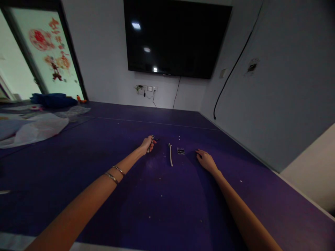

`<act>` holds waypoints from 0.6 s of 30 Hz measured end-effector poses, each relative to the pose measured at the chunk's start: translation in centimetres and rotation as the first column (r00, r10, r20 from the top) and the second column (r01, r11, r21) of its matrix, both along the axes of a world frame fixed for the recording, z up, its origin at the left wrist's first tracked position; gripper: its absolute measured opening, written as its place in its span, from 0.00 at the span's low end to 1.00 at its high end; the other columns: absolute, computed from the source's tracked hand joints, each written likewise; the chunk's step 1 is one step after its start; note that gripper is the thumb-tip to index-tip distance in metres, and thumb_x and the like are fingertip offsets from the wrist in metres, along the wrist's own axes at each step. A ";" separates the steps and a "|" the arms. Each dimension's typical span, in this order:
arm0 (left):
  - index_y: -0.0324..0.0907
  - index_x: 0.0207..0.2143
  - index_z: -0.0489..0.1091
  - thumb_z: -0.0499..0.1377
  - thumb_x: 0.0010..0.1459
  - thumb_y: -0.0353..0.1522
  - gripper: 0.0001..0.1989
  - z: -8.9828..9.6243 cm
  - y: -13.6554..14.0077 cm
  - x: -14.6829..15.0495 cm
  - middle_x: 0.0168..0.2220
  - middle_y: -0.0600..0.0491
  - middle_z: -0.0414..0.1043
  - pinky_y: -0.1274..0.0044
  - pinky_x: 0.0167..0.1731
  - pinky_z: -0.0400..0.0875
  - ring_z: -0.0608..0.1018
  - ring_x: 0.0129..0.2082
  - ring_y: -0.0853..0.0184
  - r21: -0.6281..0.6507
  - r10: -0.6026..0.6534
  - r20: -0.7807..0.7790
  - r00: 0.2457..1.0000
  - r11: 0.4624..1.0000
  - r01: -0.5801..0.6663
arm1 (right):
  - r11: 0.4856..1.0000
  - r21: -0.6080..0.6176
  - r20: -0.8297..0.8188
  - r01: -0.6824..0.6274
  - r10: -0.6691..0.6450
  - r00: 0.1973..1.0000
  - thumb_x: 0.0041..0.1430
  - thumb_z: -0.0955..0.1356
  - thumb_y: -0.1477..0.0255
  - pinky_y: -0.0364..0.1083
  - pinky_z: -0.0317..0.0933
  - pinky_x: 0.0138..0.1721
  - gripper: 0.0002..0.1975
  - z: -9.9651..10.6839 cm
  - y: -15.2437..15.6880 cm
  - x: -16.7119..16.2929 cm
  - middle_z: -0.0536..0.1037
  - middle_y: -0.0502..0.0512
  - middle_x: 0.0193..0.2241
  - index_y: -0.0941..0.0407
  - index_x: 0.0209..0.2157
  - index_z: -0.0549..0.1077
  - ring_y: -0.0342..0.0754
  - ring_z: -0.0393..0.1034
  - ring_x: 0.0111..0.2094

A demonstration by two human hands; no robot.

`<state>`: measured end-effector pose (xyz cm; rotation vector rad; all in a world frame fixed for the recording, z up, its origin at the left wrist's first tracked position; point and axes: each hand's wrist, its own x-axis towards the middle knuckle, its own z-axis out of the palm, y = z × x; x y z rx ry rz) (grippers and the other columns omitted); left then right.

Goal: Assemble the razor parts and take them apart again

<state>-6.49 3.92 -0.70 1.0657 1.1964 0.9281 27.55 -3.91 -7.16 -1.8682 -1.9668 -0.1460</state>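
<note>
My left hand (148, 143) is closed around a small metallic hand tool (150, 143), upright in the fist; its exact kind is too small to make out. To the right of it a short, slightly bent piece of white cable (171, 155) lies on the purple surface (180, 195). Beside the cable is a small flat dark rectangle with light metallic marks (180, 151). My right hand (206, 161) rests palm down on the surface, right of that rectangle, fingers stretched and touching neither item.
Crumpled clear plastic sheeting (42, 129) and a dark blue cloth bundle (54, 100) lie at the far left. Small white scraps dot the surface. A large television (178, 38) hangs on the wall above sockets (149, 88). A black cable (235, 64) dangles along the right wall.
</note>
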 end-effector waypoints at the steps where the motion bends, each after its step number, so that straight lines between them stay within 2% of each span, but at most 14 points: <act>1: 0.40 0.26 0.61 0.43 0.59 0.38 0.16 0.4 -0.1 0.3 0.10 0.61 0.52 0.83 0.09 0.51 0.57 0.08 0.75 0.044 0.001 0.001 1.000 0.999 -0.001 | 1.000 -0.006 0.000 0.004 -0.004 1.000 0.58 0.57 0.70 0.49 0.53 0.54 0.21 0.0 0.0 0.0 0.68 0.61 0.52 0.60 0.50 0.70 0.51 0.60 0.54; 7: 0.38 0.31 0.63 0.47 0.58 0.28 0.07 1.9 -0.7 1.9 0.17 0.56 0.64 0.81 0.18 0.64 0.70 0.17 0.72 0.201 -0.070 0.002 0.998 0.977 0.068 | 0.999 -0.029 0.003 0.017 -0.017 1.000 0.59 0.56 0.69 0.49 0.53 0.55 0.21 0.4 -0.3 -0.3 0.68 0.60 0.53 0.59 0.50 0.69 0.51 0.60 0.55; 12: 0.37 0.33 0.65 0.54 0.54 0.30 0.04 1.5 -1.7 2.4 0.32 0.47 0.73 0.83 0.22 0.65 0.76 0.31 0.68 0.407 -0.133 -0.145 0.980 0.895 0.182 | 0.999 -0.038 -0.007 0.030 -0.030 1.000 0.59 0.57 0.70 0.49 0.52 0.55 0.21 0.5 -0.3 -0.4 0.68 0.61 0.53 0.59 0.50 0.69 0.51 0.59 0.55; 14: 0.37 0.32 0.65 0.56 0.53 0.29 0.04 1.1 -2.0 2.6 0.33 0.47 0.74 0.83 0.22 0.64 0.76 0.32 0.67 0.446 -0.137 -0.171 0.976 0.872 0.200 | 0.999 -0.040 -0.013 0.034 -0.035 0.999 0.59 0.57 0.70 0.49 0.52 0.55 0.20 0.6 -0.3 -0.4 0.68 0.60 0.53 0.59 0.50 0.69 0.51 0.59 0.55; 18: 0.39 0.28 0.60 0.58 0.50 0.27 0.07 0.4 -2.0 3.2 0.26 0.51 0.74 0.83 0.21 0.65 0.77 0.26 0.69 0.484 -0.140 -0.129 0.982 0.855 0.186 | 0.999 -0.041 -0.007 0.032 -0.032 0.999 0.59 0.57 0.69 0.49 0.53 0.54 0.20 0.8 -0.5 -0.6 0.67 0.59 0.53 0.58 0.50 0.69 0.50 0.60 0.54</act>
